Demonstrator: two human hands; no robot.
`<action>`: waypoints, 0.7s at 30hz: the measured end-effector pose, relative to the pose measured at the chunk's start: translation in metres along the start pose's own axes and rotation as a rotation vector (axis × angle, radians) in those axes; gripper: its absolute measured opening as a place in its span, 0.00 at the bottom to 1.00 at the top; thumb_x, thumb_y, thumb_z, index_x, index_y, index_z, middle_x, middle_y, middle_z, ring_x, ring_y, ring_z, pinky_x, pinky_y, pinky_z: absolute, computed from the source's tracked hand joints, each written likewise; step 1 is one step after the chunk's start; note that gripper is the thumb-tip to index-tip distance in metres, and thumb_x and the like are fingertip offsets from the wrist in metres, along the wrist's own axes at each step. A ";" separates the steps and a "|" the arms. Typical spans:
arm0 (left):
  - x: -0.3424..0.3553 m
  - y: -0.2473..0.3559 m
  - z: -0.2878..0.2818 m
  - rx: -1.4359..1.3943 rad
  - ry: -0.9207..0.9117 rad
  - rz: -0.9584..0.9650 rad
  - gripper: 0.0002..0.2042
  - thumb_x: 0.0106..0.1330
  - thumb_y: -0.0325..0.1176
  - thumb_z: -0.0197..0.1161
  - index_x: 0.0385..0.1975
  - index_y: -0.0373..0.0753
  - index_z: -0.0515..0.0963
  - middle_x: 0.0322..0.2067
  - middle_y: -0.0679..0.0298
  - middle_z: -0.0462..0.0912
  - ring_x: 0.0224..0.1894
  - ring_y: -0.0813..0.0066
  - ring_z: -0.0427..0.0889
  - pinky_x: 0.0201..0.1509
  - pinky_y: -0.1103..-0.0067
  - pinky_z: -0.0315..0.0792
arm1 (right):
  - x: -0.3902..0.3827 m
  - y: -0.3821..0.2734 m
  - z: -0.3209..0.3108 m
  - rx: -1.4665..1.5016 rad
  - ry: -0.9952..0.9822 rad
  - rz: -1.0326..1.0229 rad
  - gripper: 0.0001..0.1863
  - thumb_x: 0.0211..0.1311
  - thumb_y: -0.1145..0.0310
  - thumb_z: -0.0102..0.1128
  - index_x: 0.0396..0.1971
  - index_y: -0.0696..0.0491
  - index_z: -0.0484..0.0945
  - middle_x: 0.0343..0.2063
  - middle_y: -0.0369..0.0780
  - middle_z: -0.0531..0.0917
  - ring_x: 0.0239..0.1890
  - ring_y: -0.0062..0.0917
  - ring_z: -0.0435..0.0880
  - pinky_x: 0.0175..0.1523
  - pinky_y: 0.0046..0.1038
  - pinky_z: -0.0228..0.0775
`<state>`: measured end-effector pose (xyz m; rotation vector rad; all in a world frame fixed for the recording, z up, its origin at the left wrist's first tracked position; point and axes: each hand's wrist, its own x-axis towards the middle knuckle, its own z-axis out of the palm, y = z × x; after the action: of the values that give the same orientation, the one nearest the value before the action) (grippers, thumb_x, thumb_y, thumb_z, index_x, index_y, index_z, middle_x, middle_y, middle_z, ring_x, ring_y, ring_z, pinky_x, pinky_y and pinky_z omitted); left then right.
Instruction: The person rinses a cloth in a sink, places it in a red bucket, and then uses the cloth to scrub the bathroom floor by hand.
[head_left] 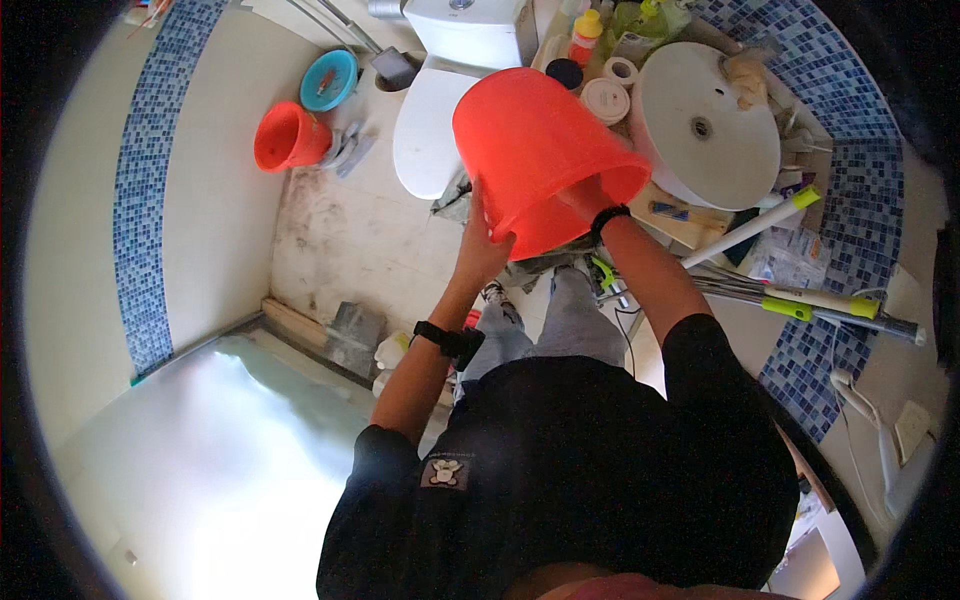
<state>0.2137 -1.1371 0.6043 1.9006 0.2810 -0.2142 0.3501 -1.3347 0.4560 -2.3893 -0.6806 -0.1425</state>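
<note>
1. Bathroom floor [335, 225] lies beyond; glare washes out the lower left.
2. Tilted red bucket [540, 150] hangs before the toilet [432, 130], covering part of it.
3. Left hand [486, 245]: grip clasping the bucket's side near the rim.
4. Right hand [588, 196] reaches inside; fingers hidden, grip cannot be told.
</note>
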 end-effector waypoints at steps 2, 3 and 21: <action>0.007 0.003 -0.009 -0.093 -0.040 -0.087 0.50 0.57 0.21 0.59 0.79 0.38 0.36 0.75 0.43 0.53 0.76 0.53 0.59 0.72 0.70 0.63 | 0.018 0.008 0.015 0.218 0.016 0.099 0.22 0.67 0.67 0.55 0.61 0.52 0.74 0.64 0.48 0.73 0.64 0.48 0.71 0.66 0.50 0.64; 0.013 0.004 -0.014 -0.206 -0.077 -0.130 0.50 0.58 0.21 0.59 0.79 0.38 0.34 0.76 0.43 0.52 0.76 0.53 0.58 0.73 0.71 0.61 | 0.033 0.014 0.020 -0.081 -0.165 0.181 0.23 0.70 0.65 0.52 0.63 0.53 0.72 0.65 0.47 0.73 0.66 0.47 0.70 0.68 0.49 0.63; 0.039 -0.005 -0.011 -0.411 -0.143 -0.169 0.31 0.68 0.24 0.55 0.72 0.39 0.57 0.61 0.59 0.73 0.60 0.64 0.78 0.62 0.67 0.76 | 0.083 -0.077 0.061 0.908 -0.118 0.164 0.20 0.68 0.62 0.61 0.57 0.52 0.76 0.58 0.42 0.82 0.62 0.37 0.78 0.65 0.41 0.68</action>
<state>0.2500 -1.1214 0.5929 1.4487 0.3586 -0.3744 0.3785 -1.2102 0.4728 -1.5653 -0.4540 0.3193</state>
